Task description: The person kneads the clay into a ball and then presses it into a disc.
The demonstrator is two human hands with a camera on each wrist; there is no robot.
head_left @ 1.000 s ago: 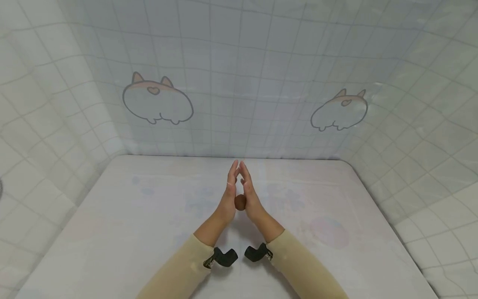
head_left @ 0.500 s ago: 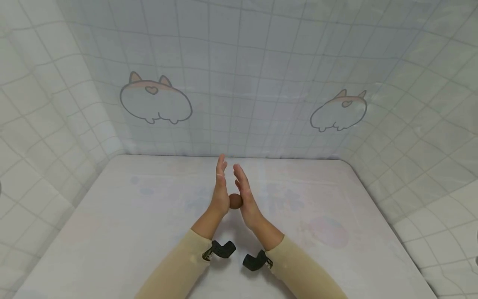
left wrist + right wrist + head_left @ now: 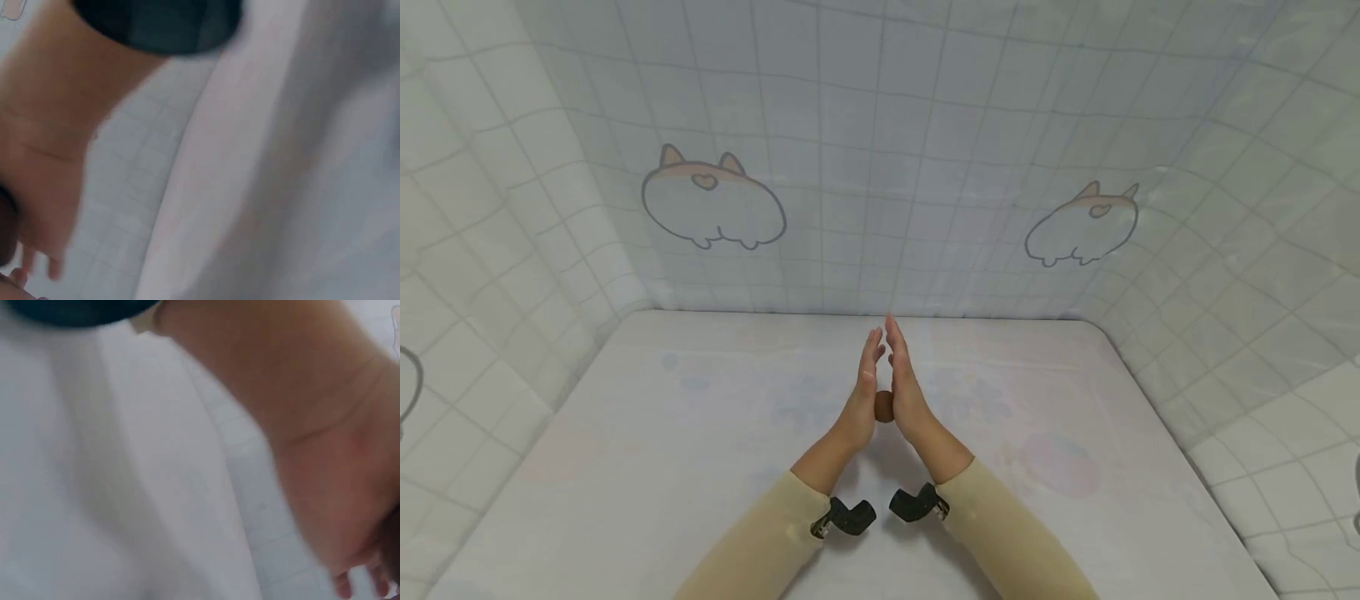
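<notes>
A small brown ball (image 3: 884, 407) sits between my two palms, toward the heels of the hands. My left hand (image 3: 857, 408) presses it from the left, its fingers straight and aimed at the back wall. From the other side my right hand (image 3: 911, 404) lies flat against the ball, its fingertips reaching a little farther forward than the left ones. The fingers of both hands lean toward each other at the tips. At the edge of the left wrist view the ball (image 3: 6, 234) shows dark and partly cut off. Only a dark sliver of the ball (image 3: 392, 547) appears in the right wrist view.
Under the hands lies a white table (image 3: 662, 467) with faint pastel prints. Gridded white sheeting (image 3: 895, 167) with cartoon animal outlines rises behind it and on both sides. Black wrist mounts (image 3: 853, 517) jut inward from both cream sleeves (image 3: 760, 533).
Since half a second ago the left hand has slid back and right, while the right hand has moved forward. The ball has shifted slightly right between the palms. The fingertips are closer together.
</notes>
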